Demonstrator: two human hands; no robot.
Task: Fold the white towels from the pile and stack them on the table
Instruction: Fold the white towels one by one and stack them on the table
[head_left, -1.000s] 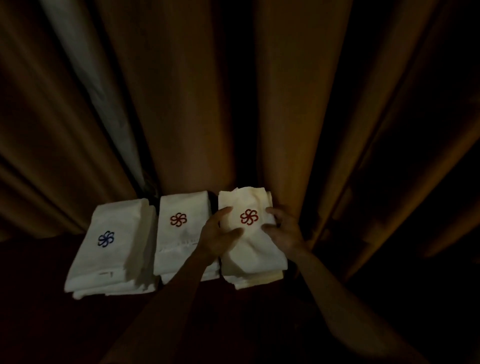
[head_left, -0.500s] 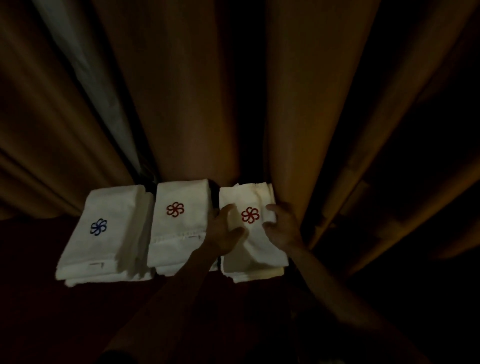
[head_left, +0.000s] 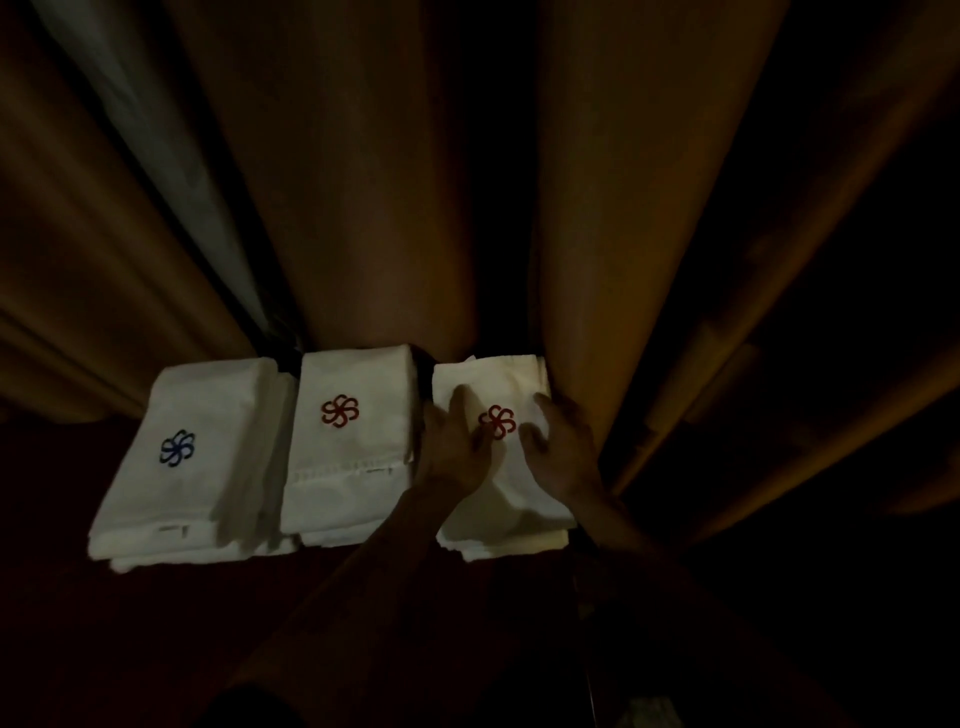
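Observation:
Three stacks of folded white towels lie side by side on the dark table (head_left: 156, 623). The left stack (head_left: 192, 499) bears a blue flower mark. The middle stack (head_left: 348, 478) bears a red flower mark. The right stack (head_left: 498, 509) also has a red flower on its top towel. My left hand (head_left: 454, 452) rests flat on that top towel, left of the flower. My right hand (head_left: 563, 447) lies on the towel's right side with its fingers spread. Neither hand grips the cloth.
Brown curtains (head_left: 337, 208) hang in heavy folds directly behind the stacks, with a pale strip (head_left: 156, 156) at the upper left. The room is dim, and the area to the right of the table is dark.
Both hands have slid a little forward over the top towel of the right stack. The view has shifted slightly, and the stacks stay where they were.

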